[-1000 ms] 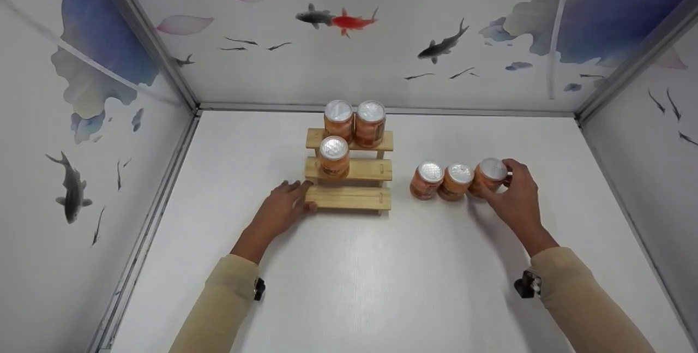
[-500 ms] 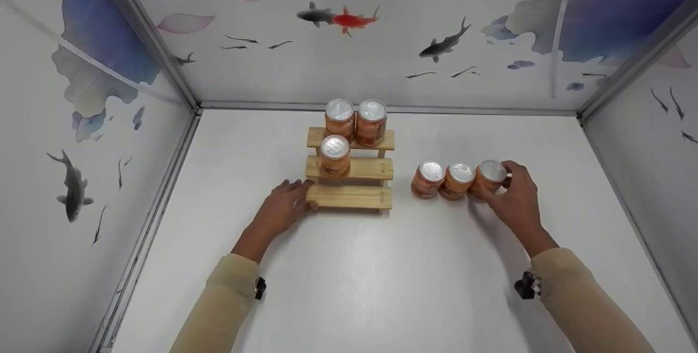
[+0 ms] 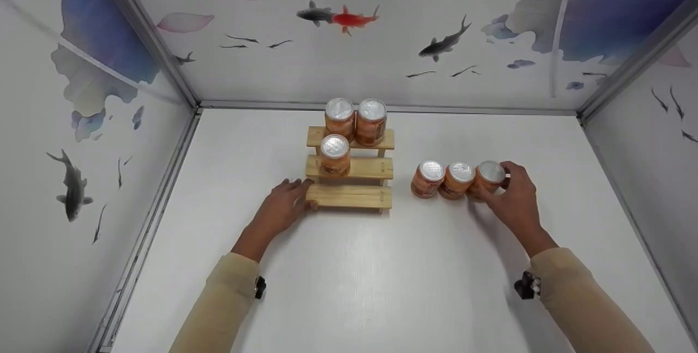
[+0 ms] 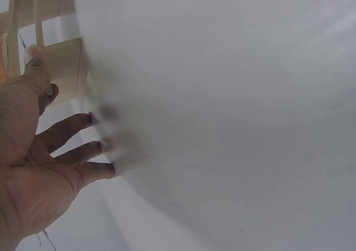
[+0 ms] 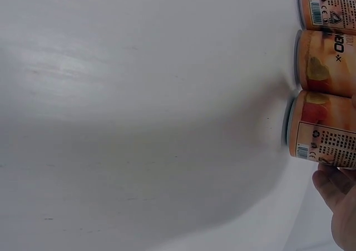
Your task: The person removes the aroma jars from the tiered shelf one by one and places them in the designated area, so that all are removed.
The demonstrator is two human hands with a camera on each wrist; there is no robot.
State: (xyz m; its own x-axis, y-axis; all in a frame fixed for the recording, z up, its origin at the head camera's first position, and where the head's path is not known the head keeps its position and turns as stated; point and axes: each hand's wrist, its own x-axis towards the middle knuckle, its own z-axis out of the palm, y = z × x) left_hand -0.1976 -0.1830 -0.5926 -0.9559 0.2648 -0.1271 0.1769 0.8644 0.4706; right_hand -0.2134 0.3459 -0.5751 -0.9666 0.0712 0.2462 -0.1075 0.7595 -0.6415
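1. Held can (image 3: 487, 179): orange label, silvery lid, at the right end of a row of three on the table (image 3: 349, 282). The right wrist view shows a barcode and small print on its side. I cannot tell whether its base bears fully on the table.
2. My right hand (image 3: 514, 193): thumb and fingers clamped round that can, thumb on the near side, fingers reaching around the far right.
3. Middle can (image 3: 458, 181) stands just beside it, and the third can (image 3: 427, 180) just beyond, nearest the rack.
4. Wooden rack (image 3: 349, 196): three stepped shelves, left of the row and apart from it.
5. My left hand (image 3: 283, 207): thumb and index finger pinch the rack's left end at the lowest shelf; the other three fingers are spread apart, tips at the table.
6. Top shelf: two upright cans side by side, left one (image 3: 340, 122), right one (image 3: 371, 124). Middle shelf: single can (image 3: 335, 157), left of centre.
7. Outermost: white back wall (image 3: 381, 77) printed with fish, including a red fish (image 3: 354, 19).
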